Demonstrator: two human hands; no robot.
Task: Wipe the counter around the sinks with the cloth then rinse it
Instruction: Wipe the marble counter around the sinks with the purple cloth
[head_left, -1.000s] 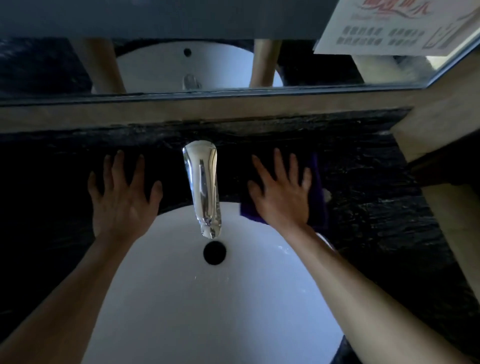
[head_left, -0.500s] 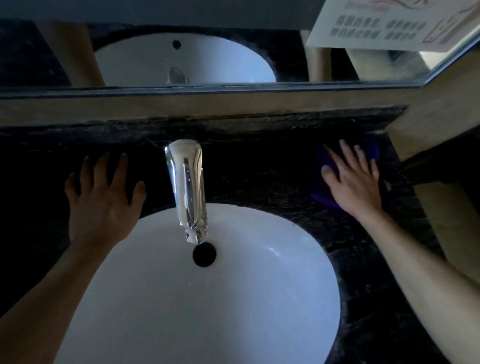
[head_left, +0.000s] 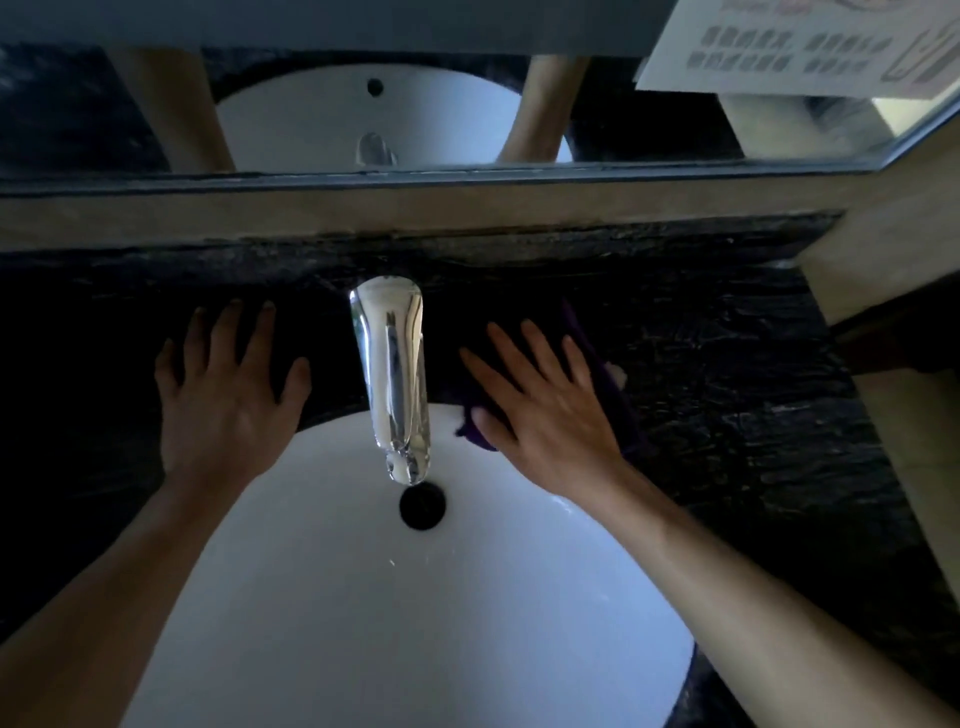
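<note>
Right hand (head_left: 545, 415) flat on cloth (head_left: 623, 410)

Single head-worn view, steeply down and forward, close over the sink (head_left: 415, 623) toward the mirror (head_left: 311, 104).

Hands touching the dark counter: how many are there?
2. The left hand rests flat on the counter left of the faucet; the right hand presses the purple cloth right of it.

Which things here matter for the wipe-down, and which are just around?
In the job: purple cloth under the flat right hand, dark counter, white sink, tap, left hand flat on the counter.
Just around: mirror, printed notice.
</note>
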